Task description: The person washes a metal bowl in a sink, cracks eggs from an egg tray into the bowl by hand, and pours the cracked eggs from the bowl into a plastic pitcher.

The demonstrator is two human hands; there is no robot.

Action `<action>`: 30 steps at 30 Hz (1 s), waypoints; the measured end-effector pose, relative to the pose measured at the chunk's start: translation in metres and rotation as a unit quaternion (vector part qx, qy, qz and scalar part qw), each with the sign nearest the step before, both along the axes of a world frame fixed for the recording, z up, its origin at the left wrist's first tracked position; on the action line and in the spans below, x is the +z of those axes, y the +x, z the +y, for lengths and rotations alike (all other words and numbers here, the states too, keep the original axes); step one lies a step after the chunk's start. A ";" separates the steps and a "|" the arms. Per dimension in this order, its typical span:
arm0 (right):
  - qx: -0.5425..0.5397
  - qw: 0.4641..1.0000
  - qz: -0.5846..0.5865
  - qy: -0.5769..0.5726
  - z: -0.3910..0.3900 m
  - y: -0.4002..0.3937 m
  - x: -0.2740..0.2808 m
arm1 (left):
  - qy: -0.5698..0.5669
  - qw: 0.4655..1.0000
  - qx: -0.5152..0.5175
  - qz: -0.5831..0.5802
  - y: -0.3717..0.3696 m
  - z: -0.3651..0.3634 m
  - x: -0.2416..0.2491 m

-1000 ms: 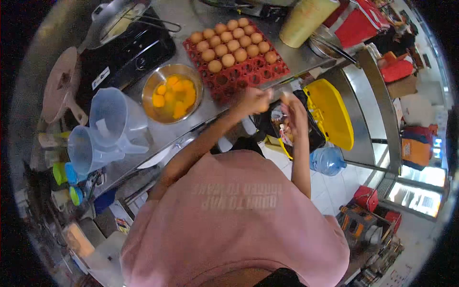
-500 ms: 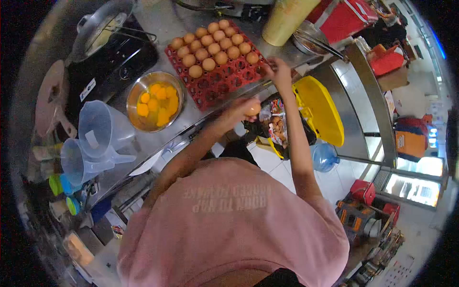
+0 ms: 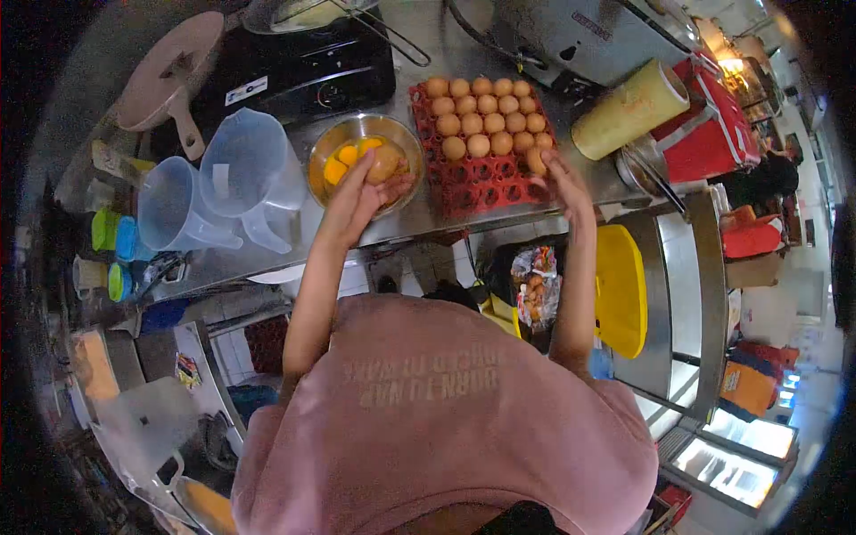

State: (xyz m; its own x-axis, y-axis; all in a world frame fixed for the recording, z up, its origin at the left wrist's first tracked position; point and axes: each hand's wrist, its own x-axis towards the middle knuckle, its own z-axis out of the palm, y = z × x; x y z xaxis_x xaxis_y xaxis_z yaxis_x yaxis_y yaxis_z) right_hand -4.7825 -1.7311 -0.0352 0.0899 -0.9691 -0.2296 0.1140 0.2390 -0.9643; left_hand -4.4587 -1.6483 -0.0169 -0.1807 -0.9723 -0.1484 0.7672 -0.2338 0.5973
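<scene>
My left hand (image 3: 358,207) is over the steel bowl (image 3: 412,143), its fingers curled around a brown egg (image 3: 383,166). Several yellow yolks (image 3: 335,171) lie in the bowl, partly hidden by that hand. At the right side of the red egg tray (image 3: 459,198), the fingers of my right hand (image 3: 567,185) close on another brown egg (image 3: 536,161), which appears to be in the tray's slot. Rows of brown eggs (image 3: 493,122) fill the tray's far part.
Two clear plastic jugs (image 3: 245,169) stand left of the bowl, near a black stove (image 3: 312,76) and a pan (image 3: 174,76). A yellow cylinder (image 3: 629,109) lies behind the tray. Below the counter edge is a bin with a yellow lid (image 3: 621,290), holding eggshells (image 3: 535,296).
My left hand has moved from near the bin, left to the bowl, with an egg in it. My right hand has closed on an egg at the tray. The view has turned.
</scene>
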 end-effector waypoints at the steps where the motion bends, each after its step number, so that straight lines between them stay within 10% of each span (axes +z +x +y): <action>1: -0.004 0.990 -0.130 0.047 0.008 0.011 0.006 | 0.008 1.000 0.015 -0.011 0.004 -0.001 -0.002; 5: 0.165 0.917 -0.349 0.105 0.041 0.108 0.014 | 0.017 0.999 0.022 -0.045 0.012 -0.006 -0.015; 8: 0.165 0.967 -0.023 -0.195 0.040 0.161 0.006 | 0.041 0.999 0.012 -0.030 0.014 -0.009 -0.015; 11: -0.024 0.891 0.216 -0.399 0.049 0.209 0.007 | 0.027 0.994 0.075 -0.071 0.007 -0.011 -0.009; 14: 0.043 0.896 0.212 -0.389 0.055 0.223 0.013 | 0.116 0.965 0.108 -0.211 0.006 -0.004 0.016; 26: 0.023 0.863 0.265 -0.430 0.050 0.242 -0.002 | 0.088 0.978 0.127 -0.139 0.022 -0.009 -0.003; 30: 0.108 0.981 -0.014 -0.160 0.030 0.229 0.001 | 0.021 0.988 0.122 -0.097 0.031 -0.008 -0.001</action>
State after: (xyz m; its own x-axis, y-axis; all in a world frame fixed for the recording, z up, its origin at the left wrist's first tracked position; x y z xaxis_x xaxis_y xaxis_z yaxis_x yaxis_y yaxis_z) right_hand -4.5540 -1.7010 -0.0343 0.3030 -0.9488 0.0897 0.1213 -0.0549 -0.9911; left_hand -4.4281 -1.6560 -0.0176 0.0930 -0.9756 -0.1987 0.6762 -0.0846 0.7319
